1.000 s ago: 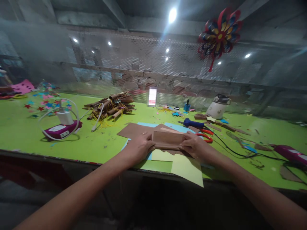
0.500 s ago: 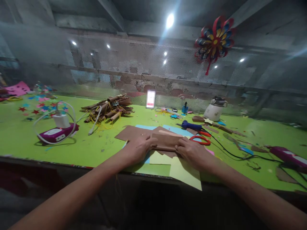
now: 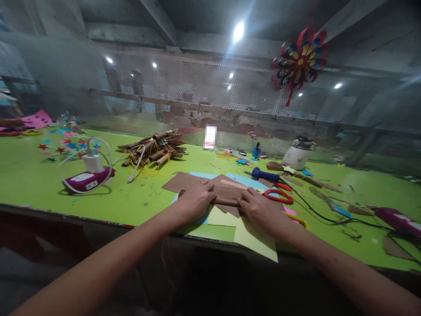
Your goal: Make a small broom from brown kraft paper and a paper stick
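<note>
Both your left hand (image 3: 196, 201) and right hand (image 3: 259, 210) pinch brown paper (image 3: 226, 193), grip closed, apparently rolling it; next, press evenly.

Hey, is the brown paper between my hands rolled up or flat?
Partly rolled. The near edge of the brown paper curls into a narrow roll between left hand and right hand; an unrolled strip shows behind.

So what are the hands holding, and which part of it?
A brown sheet with its near edge curled: the left hand holds it at its left end, the right hand at its right.
</note>
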